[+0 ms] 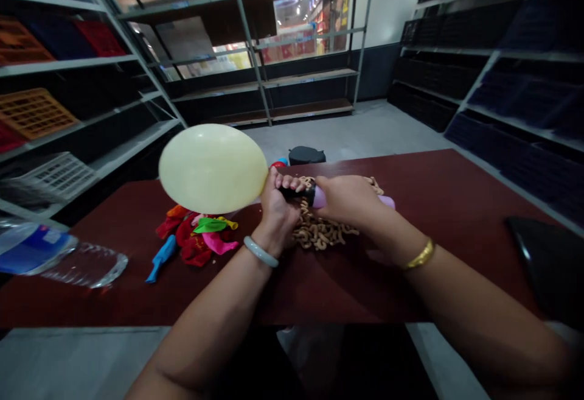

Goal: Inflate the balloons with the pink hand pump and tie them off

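A pale yellow inflated balloon (pixel 212 168) stands out to the left of my left hand (pixel 279 208). That hand is closed around the balloon's neck and the black front end of a hand balloon pump (pixel 319 197). My right hand (pixel 349 198) wraps the pump's light purple body, whose far end sticks out past the palm. Below the pump lies a pile of tan curled pieces (pixel 319 232), partly hidden by my hands. To the left are limp balloons: a green balloon (pixel 210 225), a pink balloon (pixel 219 243), a blue balloon (pixel 161 258) and several red ones (pixel 194 251).
A clear plastic bottle (pixel 86 263) with a blue label lies near the left side of the dark red table (pixel 365 290). A flat black object (pixel 538 254) rests at the right edge. Beyond the table are a black bag-like item (pixel 306 155) and shelves (pixel 310 77) with crates (pixel 39 111).
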The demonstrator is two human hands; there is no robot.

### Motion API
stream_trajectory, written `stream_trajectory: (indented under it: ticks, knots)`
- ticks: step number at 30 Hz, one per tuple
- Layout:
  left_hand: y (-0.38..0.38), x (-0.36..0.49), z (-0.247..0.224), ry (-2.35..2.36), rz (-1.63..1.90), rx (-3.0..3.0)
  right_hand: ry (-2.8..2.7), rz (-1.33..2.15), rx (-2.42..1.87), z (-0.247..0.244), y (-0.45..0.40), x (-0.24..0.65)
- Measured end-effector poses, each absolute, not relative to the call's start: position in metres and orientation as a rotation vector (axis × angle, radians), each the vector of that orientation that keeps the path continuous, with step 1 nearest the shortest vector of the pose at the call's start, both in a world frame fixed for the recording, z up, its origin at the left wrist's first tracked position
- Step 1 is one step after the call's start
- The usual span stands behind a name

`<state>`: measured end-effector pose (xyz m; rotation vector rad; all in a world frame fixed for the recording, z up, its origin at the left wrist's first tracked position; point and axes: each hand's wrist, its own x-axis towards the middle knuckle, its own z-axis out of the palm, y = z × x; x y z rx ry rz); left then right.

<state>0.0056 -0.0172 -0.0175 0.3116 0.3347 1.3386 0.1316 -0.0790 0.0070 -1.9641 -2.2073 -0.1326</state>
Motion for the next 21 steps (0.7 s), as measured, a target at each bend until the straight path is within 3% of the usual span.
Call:
stream_trajectory:
  ticks: [9,21]
  knots:
    - [0.016,-0.043,-0.001,0.272,1.403,0.343,-2.289,0.095,-2.004,0.017,-0.069,0.159]
    - [0.015,-0.032,-0.012,0.287,1.463,0.247,-2.300,-0.235,-2.052,0.016,-0.075,0.157]
